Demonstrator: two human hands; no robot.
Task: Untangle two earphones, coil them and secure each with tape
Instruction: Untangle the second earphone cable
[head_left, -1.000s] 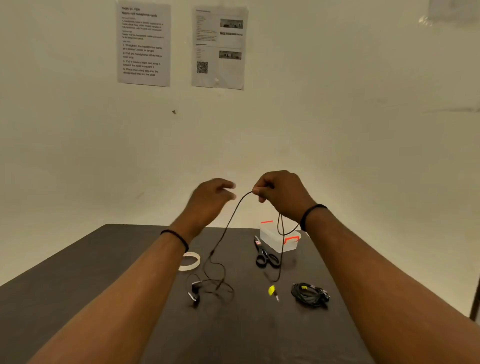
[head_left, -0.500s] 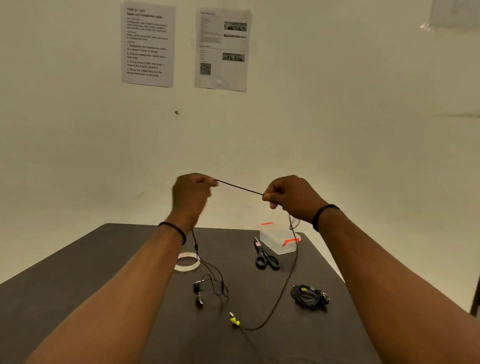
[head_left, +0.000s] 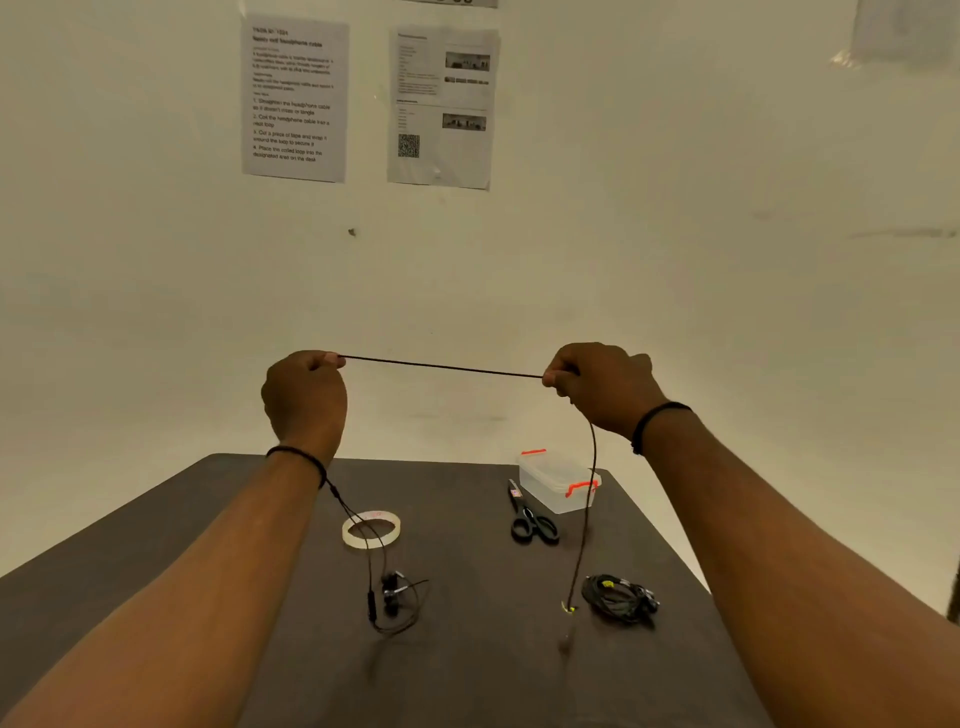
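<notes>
Hidden: fingertips curling out of sight, plug end blurring | Writing: wall sheet (head_left: 294, 98) reading "Coil the headphone cable"; rest illegible | Hands: left hand (head_left: 305, 399) and right hand (head_left: 602, 387) pinching the earphone cable (head_left: 441, 367) taut above the table (head_left: 467, 649); coiled earphone (head_left: 621, 603) lying near right.
</notes>
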